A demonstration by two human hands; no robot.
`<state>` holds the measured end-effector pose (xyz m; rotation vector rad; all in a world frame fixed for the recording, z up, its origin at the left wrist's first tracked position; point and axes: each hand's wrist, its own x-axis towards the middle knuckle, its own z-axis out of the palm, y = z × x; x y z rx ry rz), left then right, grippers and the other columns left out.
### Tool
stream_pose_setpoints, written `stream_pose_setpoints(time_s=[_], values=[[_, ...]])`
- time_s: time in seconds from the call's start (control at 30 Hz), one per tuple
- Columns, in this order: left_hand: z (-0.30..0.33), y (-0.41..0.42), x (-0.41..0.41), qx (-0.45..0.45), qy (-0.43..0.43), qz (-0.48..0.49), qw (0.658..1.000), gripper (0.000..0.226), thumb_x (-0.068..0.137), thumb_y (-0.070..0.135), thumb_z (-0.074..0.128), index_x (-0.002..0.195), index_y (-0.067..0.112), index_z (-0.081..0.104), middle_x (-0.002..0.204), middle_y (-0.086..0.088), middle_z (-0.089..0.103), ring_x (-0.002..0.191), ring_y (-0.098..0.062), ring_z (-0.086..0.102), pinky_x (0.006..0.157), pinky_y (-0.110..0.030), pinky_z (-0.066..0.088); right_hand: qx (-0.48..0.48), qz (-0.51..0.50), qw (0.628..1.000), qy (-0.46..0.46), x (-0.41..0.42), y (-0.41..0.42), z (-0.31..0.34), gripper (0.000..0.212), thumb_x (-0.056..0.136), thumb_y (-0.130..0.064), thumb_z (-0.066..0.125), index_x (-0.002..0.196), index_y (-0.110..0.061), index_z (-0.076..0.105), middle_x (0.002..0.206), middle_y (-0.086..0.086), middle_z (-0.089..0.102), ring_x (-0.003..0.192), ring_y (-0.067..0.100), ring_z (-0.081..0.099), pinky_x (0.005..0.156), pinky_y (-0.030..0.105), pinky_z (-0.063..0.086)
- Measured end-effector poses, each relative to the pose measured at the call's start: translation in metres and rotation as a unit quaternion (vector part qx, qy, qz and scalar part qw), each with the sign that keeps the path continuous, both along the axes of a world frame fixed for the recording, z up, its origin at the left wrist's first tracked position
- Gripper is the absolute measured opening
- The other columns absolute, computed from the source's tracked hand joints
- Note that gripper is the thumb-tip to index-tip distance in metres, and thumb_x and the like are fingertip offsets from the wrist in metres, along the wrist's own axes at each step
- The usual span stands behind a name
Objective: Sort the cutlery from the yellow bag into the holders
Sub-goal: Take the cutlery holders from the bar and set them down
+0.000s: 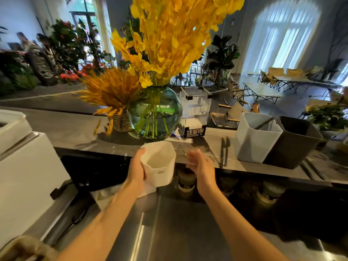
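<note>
Hands at work: left hand (138, 167) grips a white holder (160, 164) by its side wall, right hand (200, 164) blurred, loosely open, empty.
Holder, at 12 o'clock over the bench (75, 132) edge, looks light, stiff, smooth plastic; two more holders (258, 136) at 2 o'clock; yellow bag unseen.

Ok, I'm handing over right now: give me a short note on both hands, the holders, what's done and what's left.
Left hand: grips the white holder by its side, held above the counter's front edge; it looks empty.
Right hand: open beside that holder, blurred, holding nothing I can make out.
Light grey holder and dark holder: standing side by side on the counter, right. The grey one has one utensil in it.
Dark cutlery lies on the counter left of them.
Yellow bag: not in view.
Left: nearly all the sorting.
</note>
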<state>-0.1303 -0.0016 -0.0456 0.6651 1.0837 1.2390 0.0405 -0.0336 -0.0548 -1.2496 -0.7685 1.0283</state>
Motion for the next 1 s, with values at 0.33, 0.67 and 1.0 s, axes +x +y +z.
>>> stream_pose_setpoints(time_s=[0.33, 0.67, 1.0], values=[[0.004, 0.030, -0.041, -0.005, 0.081, 0.003, 0.997, 0.034, 0.101, 0.045, 0.040, 0.108, 0.025, 0.066, 0.092, -0.002, 0.071, 0.079, -0.020, 0.063, 0.061, -0.031, 0.041, -0.133, -0.070, 0.899, -0.412, 0.011, 0.098, -0.043, 0.055, 0.086, -0.038, 0.077, 0.134, -0.016, 0.063, 0.125, 0.006, 0.062, 0.112, 0.023, 0.061, 0.094, 0.043, 0.055], [0.005, 0.042, -0.036, 0.012, 0.082, -0.014, 0.996, 0.031, 0.103, 0.044, 0.039, 0.110, 0.027, 0.065, 0.094, -0.001, 0.071, 0.082, -0.019, 0.064, 0.063, -0.031, 0.045, -0.131, -0.110, 0.911, -0.375, 0.025, 0.090, -0.027, 0.009, 0.091, -0.012, 0.071, 0.082, -0.015, 0.071, 0.088, 0.008, 0.073, 0.072, 0.013, 0.063, 0.061, 0.021, 0.049], [0.013, 0.029, -0.015, 0.025, 0.106, -0.039, 0.993, 0.034, 0.102, 0.044, 0.042, 0.097, 0.022, 0.067, 0.093, -0.006, 0.070, 0.083, -0.021, 0.064, 0.064, -0.032, 0.046, 0.092, 0.066, 0.986, -0.123, -0.043, 0.046, 0.049, 0.013, 0.090, -0.017, 0.074, 0.101, -0.012, 0.070, 0.089, -0.001, 0.074, 0.079, 0.007, 0.065, 0.070, 0.023, 0.051]])
